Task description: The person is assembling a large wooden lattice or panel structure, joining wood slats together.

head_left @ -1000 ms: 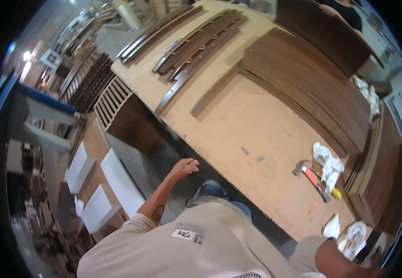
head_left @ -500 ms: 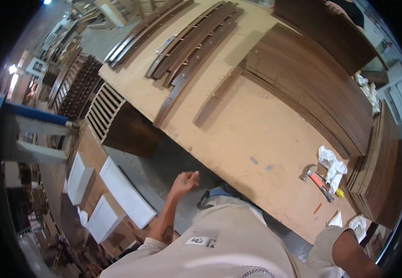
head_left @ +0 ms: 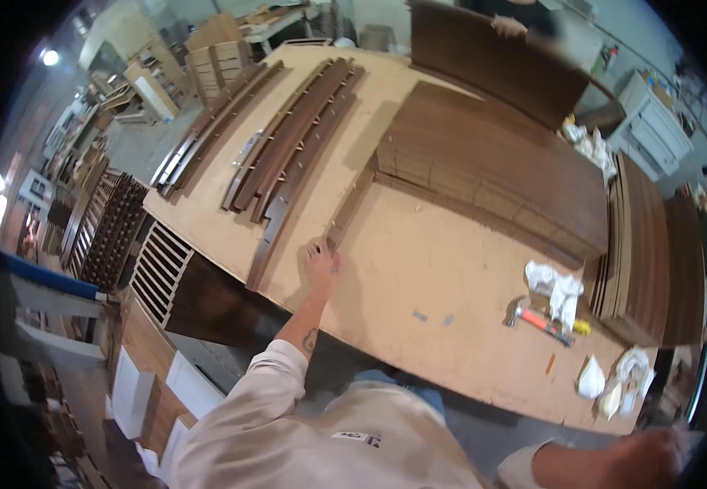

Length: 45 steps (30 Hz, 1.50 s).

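Observation:
My left hand (head_left: 321,262) reaches over the table, its fingers closed about the near end of a dark brown wooden rail (head_left: 353,208). That rail lies flat, its far end against a stack of dark wood panels (head_left: 492,167). To the left of the hand lies a group of similar rails (head_left: 295,147) with small pegs standing along them. My right hand (head_left: 651,458) is low at the right edge, away from the table top; blur hides its fingers.
On the table's right lie a hammer (head_left: 542,326), crumpled white wrapping (head_left: 555,291) and a small orange strip (head_left: 550,363). More panels (head_left: 634,244) stand upright at the right. Across the table another person's hand (head_left: 508,27) holds a large dark panel (head_left: 492,69).
My left hand has moved from beside my body forward over the table to the rail's end. My view has tilted up, and my right hand has come into sight at the lower right.

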### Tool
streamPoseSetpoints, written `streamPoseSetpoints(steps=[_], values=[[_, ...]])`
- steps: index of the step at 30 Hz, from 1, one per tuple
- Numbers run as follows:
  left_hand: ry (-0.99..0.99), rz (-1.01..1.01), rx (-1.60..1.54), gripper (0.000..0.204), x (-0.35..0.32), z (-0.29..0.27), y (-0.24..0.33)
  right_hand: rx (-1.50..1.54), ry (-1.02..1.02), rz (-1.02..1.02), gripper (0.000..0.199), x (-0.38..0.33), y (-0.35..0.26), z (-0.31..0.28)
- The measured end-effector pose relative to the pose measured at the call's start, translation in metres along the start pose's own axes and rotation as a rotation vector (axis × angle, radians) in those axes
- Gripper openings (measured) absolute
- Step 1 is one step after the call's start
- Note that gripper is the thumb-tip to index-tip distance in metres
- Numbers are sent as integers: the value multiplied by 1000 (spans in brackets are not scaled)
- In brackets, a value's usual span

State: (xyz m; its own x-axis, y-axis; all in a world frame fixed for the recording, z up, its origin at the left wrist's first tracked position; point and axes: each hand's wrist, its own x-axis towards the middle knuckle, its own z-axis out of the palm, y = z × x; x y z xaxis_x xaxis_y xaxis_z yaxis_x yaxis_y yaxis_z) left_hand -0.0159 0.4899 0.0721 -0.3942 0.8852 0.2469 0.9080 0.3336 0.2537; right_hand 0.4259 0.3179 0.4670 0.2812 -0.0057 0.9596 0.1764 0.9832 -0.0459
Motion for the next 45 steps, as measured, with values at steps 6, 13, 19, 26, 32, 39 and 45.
streamPoseSetpoints(steps=[6, 13, 19, 26, 32, 39, 45], values=[[-28, -197, -20, 45, 3, -5, -7, -637, -241, 1221, 15, -159, 25, -42], [49, -252, 0, 47, 6, -13, -42, -619, -487, 1669, 17, -292, -23, -35], [150, -197, -97, 46, -12, -86, -85, -659, -929, 1582, 21, -312, 40, 51], [37, -148, -354, 64, -40, -67, -194, -369, -1063, 1488, 26, -406, 120, 253], [-288, 26, -284, 64, -12, -76, -206, -530, -1507, 1344, 76, -444, 122, 410], [-230, 207, -306, 73, 58, -58, -201, -691, -1309, 1392, 99, -491, 112, 431], [-247, 246, -507, 70, 86, -53, -189, -711, -1173, 1141, 86, -518, 148, 430]])
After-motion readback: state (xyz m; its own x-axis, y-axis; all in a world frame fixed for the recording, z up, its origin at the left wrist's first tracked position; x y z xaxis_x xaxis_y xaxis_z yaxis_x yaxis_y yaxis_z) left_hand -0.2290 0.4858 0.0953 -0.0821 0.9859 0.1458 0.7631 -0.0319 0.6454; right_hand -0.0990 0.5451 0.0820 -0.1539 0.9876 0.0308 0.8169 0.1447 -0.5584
